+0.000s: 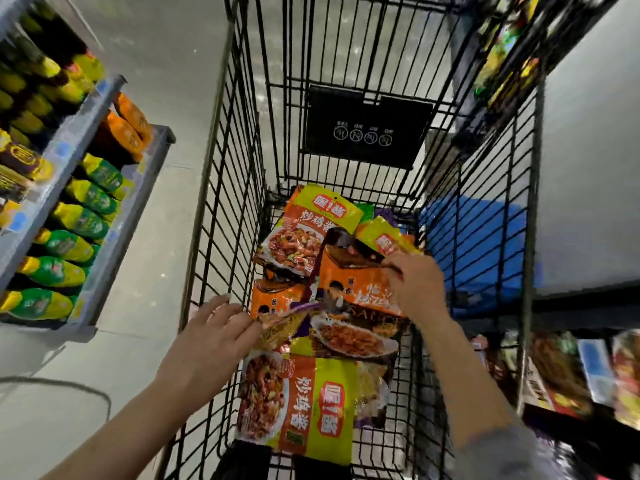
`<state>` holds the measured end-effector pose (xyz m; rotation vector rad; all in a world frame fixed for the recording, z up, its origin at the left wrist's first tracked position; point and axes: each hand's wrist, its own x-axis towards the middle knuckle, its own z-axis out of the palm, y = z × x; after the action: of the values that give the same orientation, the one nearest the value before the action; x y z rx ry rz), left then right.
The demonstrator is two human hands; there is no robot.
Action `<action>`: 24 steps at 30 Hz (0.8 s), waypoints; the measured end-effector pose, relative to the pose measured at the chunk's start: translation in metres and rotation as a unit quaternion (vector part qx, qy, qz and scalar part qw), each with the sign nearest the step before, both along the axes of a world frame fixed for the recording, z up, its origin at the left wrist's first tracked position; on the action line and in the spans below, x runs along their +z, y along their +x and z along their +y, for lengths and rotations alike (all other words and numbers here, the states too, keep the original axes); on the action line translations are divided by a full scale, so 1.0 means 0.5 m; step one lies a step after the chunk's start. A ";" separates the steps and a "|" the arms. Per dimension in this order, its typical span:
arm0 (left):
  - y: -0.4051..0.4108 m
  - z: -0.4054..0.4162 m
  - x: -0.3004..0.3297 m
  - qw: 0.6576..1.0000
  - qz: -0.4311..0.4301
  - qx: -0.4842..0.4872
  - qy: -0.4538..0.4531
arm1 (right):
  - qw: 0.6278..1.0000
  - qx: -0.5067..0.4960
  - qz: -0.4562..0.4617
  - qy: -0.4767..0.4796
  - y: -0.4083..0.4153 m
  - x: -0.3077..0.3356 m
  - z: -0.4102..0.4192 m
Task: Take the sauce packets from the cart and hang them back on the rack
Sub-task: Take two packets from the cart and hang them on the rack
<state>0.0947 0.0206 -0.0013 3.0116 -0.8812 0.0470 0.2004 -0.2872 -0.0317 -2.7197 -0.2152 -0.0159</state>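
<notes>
While both hands are down inside the cart [221,188], the step in hand looks like gathering packets before any go to the rack. The right hand [417,289], near the cart's right wall, has its fingers closed on the dark top edge of an orange packet [349,289], which tilts up off the pile. The left hand [211,337], at the cart's left wall, pinches a purple-edged packet [287,323] between thumb and fingers, with the remaining fingers spread loose. More packets lie on the cart floor: a yellow-topped one [308,233] toward the far end, a large one [304,407] at the near end, others overlapping between them.

To do this well, I would grip each packet by its top strip, where the hang hole seems to sit, so it arrives ready for a hook. Lift one at a time; the glossy packets overlap and may drag neighbours. Keep the wrists clear of the cart's wires on the way out.

The rack is hard to pick out: blurred packets show beyond the cart's right wall, bottles [62,244] on shelves beyond its left.
</notes>
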 end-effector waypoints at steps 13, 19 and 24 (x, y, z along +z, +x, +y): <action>-0.015 0.004 0.172 0.953 -0.083 -0.109 -0.270 | 0.992 -0.058 -0.088 -0.071 -0.224 0.323 0.085; 0.002 -0.049 0.289 0.910 -0.143 -0.234 -0.309 | 0.977 -0.129 -0.164 -0.054 -0.354 0.467 0.144; -0.015 -0.067 0.355 0.891 -0.164 -0.304 -0.294 | 0.969 -0.174 -0.174 -0.027 -0.451 0.515 0.169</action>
<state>0.0872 -0.0129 0.1762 2.0977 -1.4702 0.6898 -0.0250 -0.2029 0.2256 -2.7550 0.1701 -0.5967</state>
